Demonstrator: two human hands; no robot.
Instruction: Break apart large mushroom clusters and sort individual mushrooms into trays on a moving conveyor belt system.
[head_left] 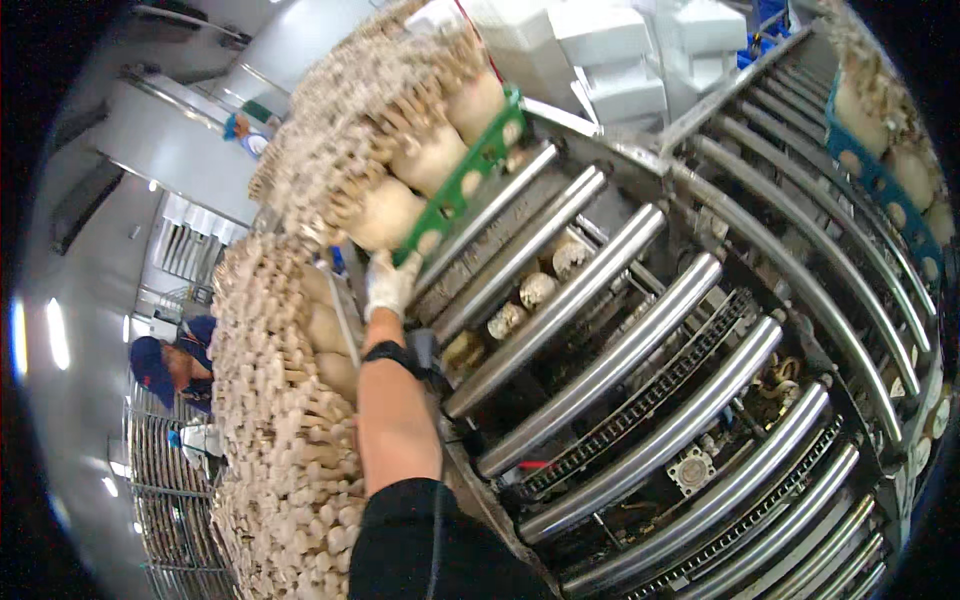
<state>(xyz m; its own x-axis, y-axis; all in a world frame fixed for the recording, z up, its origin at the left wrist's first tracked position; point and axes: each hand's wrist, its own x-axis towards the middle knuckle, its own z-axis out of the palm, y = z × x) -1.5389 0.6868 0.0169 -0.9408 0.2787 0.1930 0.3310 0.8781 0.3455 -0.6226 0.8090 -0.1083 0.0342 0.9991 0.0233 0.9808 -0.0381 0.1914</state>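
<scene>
My left hand, in a white glove with a dark strap at the wrist, reaches up to the near end of a green crate. Its fingers are closed at the crate's corner, though the fingertips are partly hidden. Pale, rounded bottles stand in this crate, and thick brown-grey mushroom clusters spread from them. Left of my forearm, a second mass of mushrooms fills the space, with pale bottles beneath it. My right hand is out of view.
Metal conveyor rollers run to the right of my arm, with chains and loose debris between them. A blue crate of mushrooms sits at the far right. White boxes are stacked at the top. Another person in a dark cap is at left.
</scene>
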